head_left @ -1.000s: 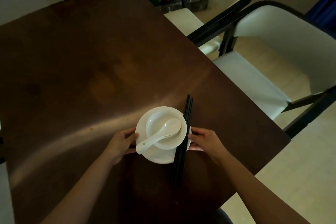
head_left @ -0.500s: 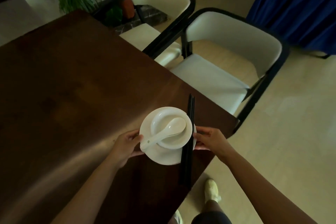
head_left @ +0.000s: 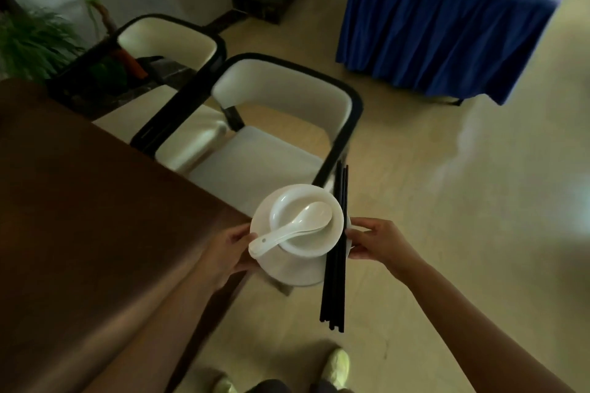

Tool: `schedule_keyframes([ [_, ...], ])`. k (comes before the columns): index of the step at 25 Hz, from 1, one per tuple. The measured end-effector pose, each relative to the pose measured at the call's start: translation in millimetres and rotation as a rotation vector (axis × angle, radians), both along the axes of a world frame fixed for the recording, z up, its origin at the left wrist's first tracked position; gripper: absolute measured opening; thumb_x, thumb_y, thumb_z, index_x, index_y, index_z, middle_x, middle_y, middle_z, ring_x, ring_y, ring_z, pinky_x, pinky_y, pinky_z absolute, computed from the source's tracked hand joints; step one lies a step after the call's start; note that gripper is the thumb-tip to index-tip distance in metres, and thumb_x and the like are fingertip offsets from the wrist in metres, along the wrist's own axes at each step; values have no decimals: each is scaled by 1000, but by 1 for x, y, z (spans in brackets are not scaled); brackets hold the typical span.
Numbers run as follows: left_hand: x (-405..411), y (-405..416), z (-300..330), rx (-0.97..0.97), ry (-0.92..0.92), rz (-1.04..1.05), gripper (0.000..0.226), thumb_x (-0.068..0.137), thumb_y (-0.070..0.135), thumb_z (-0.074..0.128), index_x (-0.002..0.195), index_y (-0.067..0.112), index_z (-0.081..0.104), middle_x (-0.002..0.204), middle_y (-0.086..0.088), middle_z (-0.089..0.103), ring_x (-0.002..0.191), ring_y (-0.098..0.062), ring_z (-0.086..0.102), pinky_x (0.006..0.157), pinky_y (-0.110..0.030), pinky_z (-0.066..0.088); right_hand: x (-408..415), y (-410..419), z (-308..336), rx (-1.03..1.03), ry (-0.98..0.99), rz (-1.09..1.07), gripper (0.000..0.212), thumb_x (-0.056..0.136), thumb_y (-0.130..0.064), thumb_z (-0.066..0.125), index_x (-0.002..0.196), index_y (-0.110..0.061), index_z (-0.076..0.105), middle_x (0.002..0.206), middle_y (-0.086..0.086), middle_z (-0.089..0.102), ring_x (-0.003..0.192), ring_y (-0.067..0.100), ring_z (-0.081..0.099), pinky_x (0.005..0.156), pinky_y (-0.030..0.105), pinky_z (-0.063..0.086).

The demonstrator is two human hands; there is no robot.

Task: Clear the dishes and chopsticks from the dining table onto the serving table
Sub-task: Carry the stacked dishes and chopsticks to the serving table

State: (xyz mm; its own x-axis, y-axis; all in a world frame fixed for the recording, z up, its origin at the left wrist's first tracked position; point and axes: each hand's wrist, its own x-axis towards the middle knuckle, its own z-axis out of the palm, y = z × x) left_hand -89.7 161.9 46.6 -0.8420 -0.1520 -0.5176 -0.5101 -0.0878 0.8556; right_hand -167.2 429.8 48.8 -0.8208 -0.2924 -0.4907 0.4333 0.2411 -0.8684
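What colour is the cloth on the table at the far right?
Blue; the pleated table cloth shows best in the head view.

White plate [head_left: 289,271], black chopsticks [head_left: 336,277], blue tablecloth [head_left: 440,38].

Two hands carry a white plate [head_left: 289,268] in the air, past the corner of the brown dining table [head_left: 79,217]. The left hand [head_left: 228,250] grips the plate's left rim and the right hand [head_left: 378,241] grips its right rim. A white bowl [head_left: 314,241] sits on the plate, with a white spoon [head_left: 292,228] lying in it. Black chopsticks [head_left: 336,252] lie across the plate's right side. Two white chairs [head_left: 281,124] stand beside the table. A table with a blue cloth [head_left: 440,32] stands well apart.
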Motion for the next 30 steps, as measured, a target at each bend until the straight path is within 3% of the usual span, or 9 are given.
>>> schedule_keyframes([
  [2, -32, 52, 5, 26, 5, -3, 30, 87, -7, 54, 113, 3, 63, 99, -16, 70, 88, -33, 67, 71, -41, 57, -19, 53, 7, 4, 8, -48, 20, 83, -9, 65, 87, -28, 71, 66, 5, 75, 64, 20, 72, 56, 22, 57],
  [4, -66, 100, 12, 7, -19, -35, 23, 89, 1, 54, 107, 12, 65, 91, -10, 70, 80, -26, 67, 59, -32, 59, -37, 104, 12, 9, 11, -110, 19, 84, -8, 64, 86, -26, 71, 64, 5, 75, 63, 20, 72, 56, 23, 57],
  [11, -193, 261, 19, -11, -13, -329, 19, 90, 9, 55, 98, 20, 68, 72, 4, 75, 65, -11, 71, 55, -26, 57, -99, 267, 12, -4, 19, -352, 18, 86, -6, 62, 102, -10, 68, 68, 11, 71, 58, 17, 70, 57, 25, 59],
  [15, -272, 354, 15, -5, -7, -419, 23, 91, 7, 53, 93, 20, 72, 85, -5, 74, 77, -22, 69, 60, -30, 58, -152, 356, 12, 1, 26, -456, 20, 87, -6, 60, 106, -7, 67, 71, 12, 69, 57, 15, 68, 59, 25, 60],
  [20, -376, 479, 22, -2, 1, -557, 25, 91, 5, 49, 102, 15, 70, 74, 1, 72, 62, -12, 67, 60, -29, 58, -219, 477, 28, 24, 29, -548, 21, 88, -10, 59, 107, -6, 66, 76, 14, 69, 60, 16, 69, 60, 24, 59],
  [30, -548, 730, 28, 2, 27, -592, 23, 90, 10, 54, 95, 21, 73, 76, -1, 73, 66, -14, 68, 61, -29, 58, -388, 727, 36, 48, 80, -549, 20, 88, -10, 59, 105, -7, 68, 75, 13, 71, 61, 17, 70, 62, 26, 60],
])
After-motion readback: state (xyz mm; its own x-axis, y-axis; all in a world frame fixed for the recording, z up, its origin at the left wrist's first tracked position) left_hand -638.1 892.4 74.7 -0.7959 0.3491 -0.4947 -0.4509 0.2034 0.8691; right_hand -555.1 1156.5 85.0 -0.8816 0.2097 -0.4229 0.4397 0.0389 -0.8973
